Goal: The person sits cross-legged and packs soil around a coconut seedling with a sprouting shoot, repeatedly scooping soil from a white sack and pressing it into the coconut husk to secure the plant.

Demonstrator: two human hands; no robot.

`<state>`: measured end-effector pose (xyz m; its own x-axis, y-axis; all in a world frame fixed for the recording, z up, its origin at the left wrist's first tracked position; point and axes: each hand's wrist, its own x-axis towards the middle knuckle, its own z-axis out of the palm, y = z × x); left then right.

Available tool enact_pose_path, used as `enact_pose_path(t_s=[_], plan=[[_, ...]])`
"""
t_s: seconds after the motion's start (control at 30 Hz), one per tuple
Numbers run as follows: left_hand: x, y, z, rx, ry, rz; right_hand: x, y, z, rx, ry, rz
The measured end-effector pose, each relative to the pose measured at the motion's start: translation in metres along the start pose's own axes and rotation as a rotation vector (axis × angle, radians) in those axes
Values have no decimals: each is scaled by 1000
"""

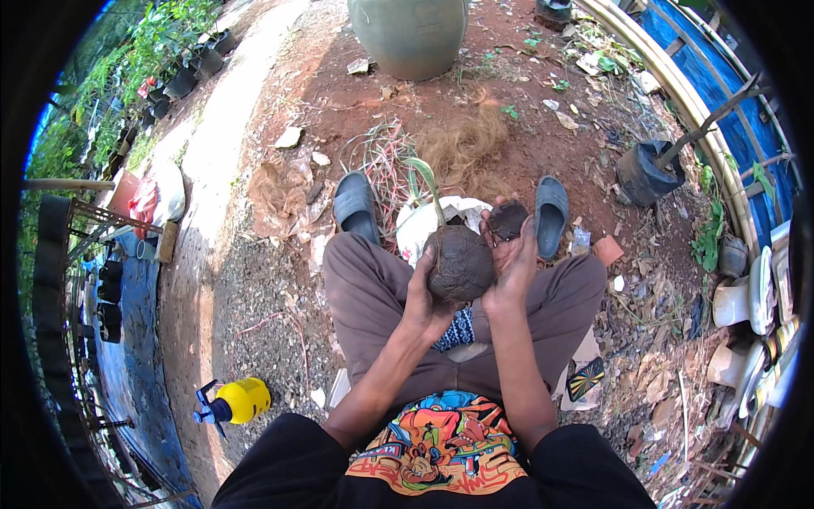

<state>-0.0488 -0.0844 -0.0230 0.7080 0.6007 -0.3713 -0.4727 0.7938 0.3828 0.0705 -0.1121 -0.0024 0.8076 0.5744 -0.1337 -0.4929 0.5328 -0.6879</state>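
My left hand (427,299) cups a round dark-brown ball (461,262) with fine fibres on its surface, held over my crossed legs. Just beyond the ball a pale green shoot (435,194) with long leaves stands up; whether it grows from the ball I cannot tell. In my right hand (516,261) rests a smaller dark clump (507,219), which looks like soil, near the fingers. The base of that palm is against or very close to the ball's right side. Behind the ball lies a white plastic bag (413,230), partly hidden by it.
Loose brown fibre (467,143) and tangled reddish strands (388,153) lie ahead. Grey slides (355,207) flank my knees. A yellow spray bottle (245,399) lies at left, a patterned phone-like object (585,380) at right. A large pot (410,38) stands ahead; a black-bagged plant (648,173) stands right.
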Motion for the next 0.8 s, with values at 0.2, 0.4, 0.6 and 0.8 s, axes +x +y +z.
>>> enact_pose_path(t_s=[0.2, 0.4, 0.6, 0.8], plan=[[-1, 11, 1, -33, -13, -57, -3, -4, 5, -230, -138, -218], [-1, 15, 6, 173, 57, -49, -8, -33, 5, -567, -560, -404], [-7, 25, 11, 146, 47, -91, -7, -49, 18, -1041, -861, -590], [-11, 28, 14, 153, 42, -92, -6, -44, 21, -1008, -973, -614]])
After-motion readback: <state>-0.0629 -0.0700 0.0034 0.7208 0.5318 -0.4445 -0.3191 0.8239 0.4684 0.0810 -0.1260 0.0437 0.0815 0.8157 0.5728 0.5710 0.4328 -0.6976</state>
